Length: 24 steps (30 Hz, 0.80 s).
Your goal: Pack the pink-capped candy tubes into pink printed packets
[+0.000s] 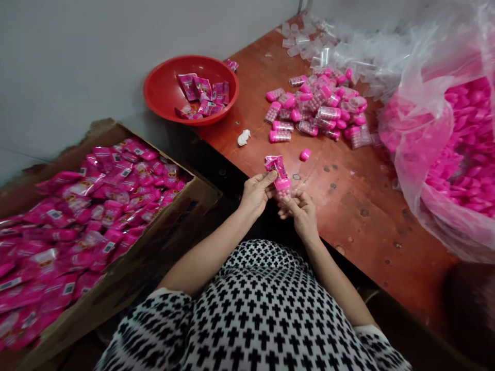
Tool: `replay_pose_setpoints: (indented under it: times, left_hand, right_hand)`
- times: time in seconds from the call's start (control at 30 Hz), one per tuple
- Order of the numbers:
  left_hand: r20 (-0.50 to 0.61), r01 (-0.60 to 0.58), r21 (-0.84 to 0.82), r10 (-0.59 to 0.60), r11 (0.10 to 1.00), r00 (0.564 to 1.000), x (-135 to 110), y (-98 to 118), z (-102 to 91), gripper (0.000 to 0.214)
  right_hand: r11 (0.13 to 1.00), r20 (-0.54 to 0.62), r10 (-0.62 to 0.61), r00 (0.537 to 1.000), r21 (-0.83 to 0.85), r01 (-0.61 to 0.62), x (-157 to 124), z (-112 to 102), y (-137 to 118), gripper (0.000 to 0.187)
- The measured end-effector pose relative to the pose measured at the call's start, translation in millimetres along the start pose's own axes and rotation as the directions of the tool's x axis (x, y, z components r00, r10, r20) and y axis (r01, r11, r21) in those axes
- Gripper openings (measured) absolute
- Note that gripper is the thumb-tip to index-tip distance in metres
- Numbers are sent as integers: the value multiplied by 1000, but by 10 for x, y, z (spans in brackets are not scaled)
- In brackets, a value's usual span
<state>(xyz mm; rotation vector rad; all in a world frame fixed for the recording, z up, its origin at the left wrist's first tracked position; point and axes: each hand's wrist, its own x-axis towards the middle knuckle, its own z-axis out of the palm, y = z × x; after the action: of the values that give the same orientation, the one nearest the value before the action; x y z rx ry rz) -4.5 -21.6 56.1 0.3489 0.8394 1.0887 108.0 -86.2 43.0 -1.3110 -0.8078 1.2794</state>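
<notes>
Head camera, looking forward-down, close over hands at brown table (348, 206) edge.

You have one red bowl (162, 93), one cardboard box (181, 206) of pink sachets too many to count, one loose pink cap (305, 154), one white scrap (243, 137), and one clear bag (417, 154) of caps.

Bare table (340, 196) between capsule pile (317, 105) and hands (280, 201)

Both hands, left (256, 191) and right (300, 212), grip a pink-capped bottle (282, 186) and pink sachet (274, 165) above the table edge (348, 206).
</notes>
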Motion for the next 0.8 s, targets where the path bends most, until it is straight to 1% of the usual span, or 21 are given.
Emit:
replay_pose_setpoints:
  times: [0.07,0.17,0.23,0.33,0.43,0.57,0.63,0.7,0.8]
  left_hand:
    - [50,-4,17,3,1000,999,-8,5,8,31]
    - [93,8,37,-12,999,996,-5,-17,12,34]
    - [93,29,47,-34,998,995,9,-42,4,34]
    - [78,80,64,-84,995,993,33,-67,-12,34]
    - [97,95,88,-103,992,990,45,-60,-18,33]
    - [166,44,132,-66,990,984,52,-37,-14,30]
    - [177,20,166,-50,986,983,59,-35,-17,30]
    - [162,4,213,-40,977,986,65,-40,-22,31]
    - [137,-7,275,-31,962,990,65,-47,-23,30]
  right_hand:
    - [1000,-8,-17,1000,24,18,4,9,24,31]
    - [996,-46,-89,995,0,89,7,21,58,29]
    - [992,-62,-122,991,-43,120,7,25,76,28]
    - [987,-84,-142,986,-89,134,7,21,93,28]
    - [992,-76,-117,990,-53,113,14,10,95,29]
    - [994,4,-6,1000,105,6,34,1,99,30]
    - [988,19,19,1000,150,-21,45,0,104,29]
    - [990,4,8,1000,141,-9,50,0,106,29]
    - [997,-64,-69,996,42,72,50,2,102,30]
